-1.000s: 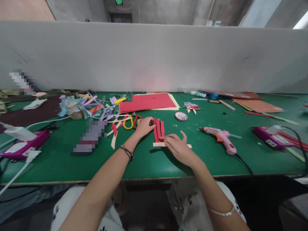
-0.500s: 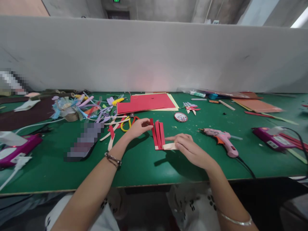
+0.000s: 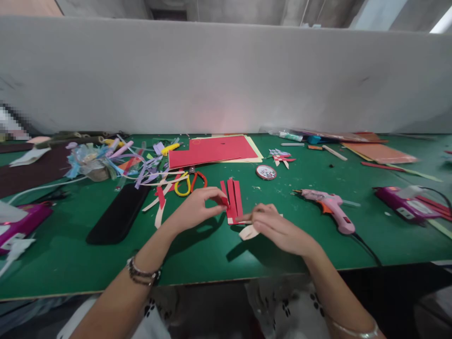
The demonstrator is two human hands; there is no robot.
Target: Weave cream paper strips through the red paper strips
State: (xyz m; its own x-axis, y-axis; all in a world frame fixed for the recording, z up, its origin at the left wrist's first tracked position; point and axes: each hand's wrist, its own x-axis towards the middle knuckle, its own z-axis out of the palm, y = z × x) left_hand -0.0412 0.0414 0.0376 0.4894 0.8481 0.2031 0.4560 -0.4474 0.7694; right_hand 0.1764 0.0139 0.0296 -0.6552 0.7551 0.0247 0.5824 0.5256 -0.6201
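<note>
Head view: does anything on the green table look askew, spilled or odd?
Cut paper strips lie tangled in a loose heap around the scissors. The cream strip curls off the table under the right hand; the left hand pinches the red strips. Nothing looks damaged.

3 narrow red paper strips (image 3: 233, 197), side by side, running from 6 to 12 o'clock, joined at the 6 o'clock ends, pinched at the 9 o'clock edge. Cream paper strip (image 3: 248, 232) across those ends, free end curling toward 5 o'clock.
</note>
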